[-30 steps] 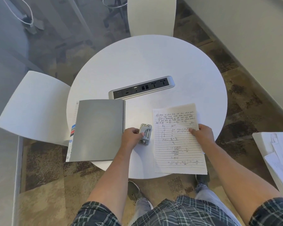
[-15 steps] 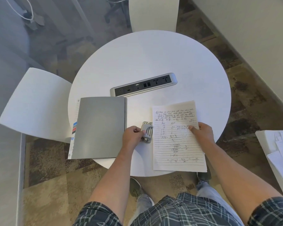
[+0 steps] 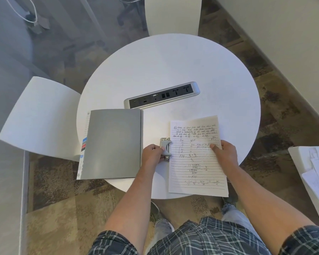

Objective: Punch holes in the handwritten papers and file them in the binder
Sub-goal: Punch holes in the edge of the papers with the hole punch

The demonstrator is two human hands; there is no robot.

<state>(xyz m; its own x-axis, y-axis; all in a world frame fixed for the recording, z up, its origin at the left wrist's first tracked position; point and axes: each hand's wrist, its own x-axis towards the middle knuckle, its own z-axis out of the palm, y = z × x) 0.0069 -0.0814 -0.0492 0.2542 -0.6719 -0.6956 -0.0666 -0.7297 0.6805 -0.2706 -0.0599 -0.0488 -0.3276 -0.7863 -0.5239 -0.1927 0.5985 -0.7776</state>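
Note:
A lined handwritten paper [image 3: 197, 168] lies on the round white table [image 3: 173, 67], overhanging its near edge. A small grey metal hole punch [image 3: 166, 148] sits against the sheet's left margin. My left hand [image 3: 153, 153] grips the punch from the left side. My right hand [image 3: 226, 152] holds the paper at its right edge, thumb pressed on top. A closed grey binder [image 3: 112, 143] with coloured tabs on its left side lies on the table to the left of the punch.
A silver power-socket strip [image 3: 161, 95] sits in the table's middle. White chairs stand at the left [image 3: 39, 116] and the far side [image 3: 172, 15]. A white surface with more loose papers [image 3: 317, 172] is at the right edge.
The punch has slid right with my left hand until it meets the paper's left margin. My right hand stays on the sheet.

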